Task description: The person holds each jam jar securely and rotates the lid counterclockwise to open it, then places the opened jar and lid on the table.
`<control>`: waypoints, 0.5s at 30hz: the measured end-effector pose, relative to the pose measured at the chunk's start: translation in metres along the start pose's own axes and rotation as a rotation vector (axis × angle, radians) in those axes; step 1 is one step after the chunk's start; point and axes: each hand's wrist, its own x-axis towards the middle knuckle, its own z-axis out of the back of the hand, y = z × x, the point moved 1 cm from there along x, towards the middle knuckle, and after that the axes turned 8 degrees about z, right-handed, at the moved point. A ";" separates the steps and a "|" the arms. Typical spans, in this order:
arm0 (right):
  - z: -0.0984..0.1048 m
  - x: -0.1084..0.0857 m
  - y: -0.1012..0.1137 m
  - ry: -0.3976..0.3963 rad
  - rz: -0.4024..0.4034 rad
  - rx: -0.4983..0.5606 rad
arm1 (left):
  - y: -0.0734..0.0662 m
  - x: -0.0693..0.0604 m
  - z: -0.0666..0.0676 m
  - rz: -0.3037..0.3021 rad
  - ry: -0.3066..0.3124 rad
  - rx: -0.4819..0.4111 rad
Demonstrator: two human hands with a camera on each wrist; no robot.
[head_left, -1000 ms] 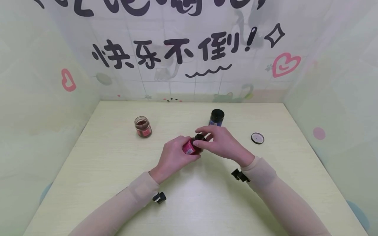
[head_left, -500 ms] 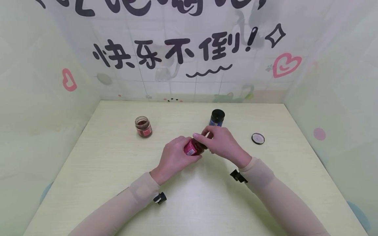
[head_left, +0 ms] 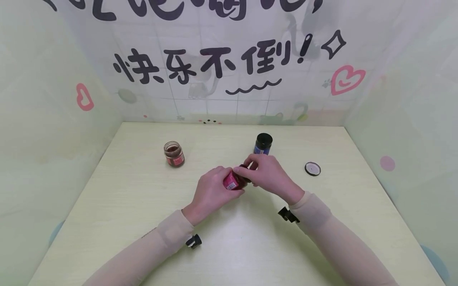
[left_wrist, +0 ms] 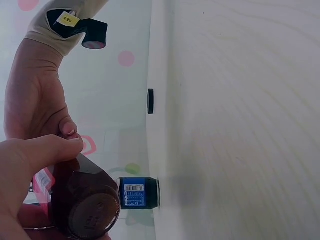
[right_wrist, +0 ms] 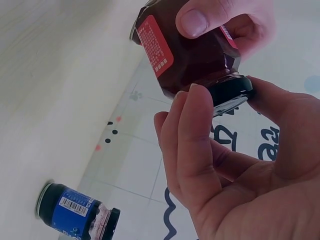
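Held up in the air, tilted over, is a faceted dark-red glass jar (right_wrist: pixel 197 57) with a pinkish-red label (right_wrist: pixel 155 45) printed in white, its mouth towards the person's right. The left hand (head_left: pixel 213 186) grips its body. A round, glossy black lid (right_wrist: pixel 231 91) sits over the mouth, pinched by the right hand (head_left: pixel 270 171); whether it's tight, I can't tell

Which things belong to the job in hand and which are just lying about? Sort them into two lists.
In the job:
tilted jar, gripped by the left hand
black lid at its mouth, pinched by the right hand

Apparently just lying about:
open jar
blue-labelled jar
loose lid, pale side up
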 end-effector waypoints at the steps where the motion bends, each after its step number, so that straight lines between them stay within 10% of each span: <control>1: 0.000 0.000 0.000 0.003 0.002 0.001 | 0.000 0.000 0.000 0.001 -0.001 0.000; 15: -0.003 0.001 -0.001 0.013 0.002 0.032 | 0.003 -0.002 -0.002 -0.002 -0.017 0.007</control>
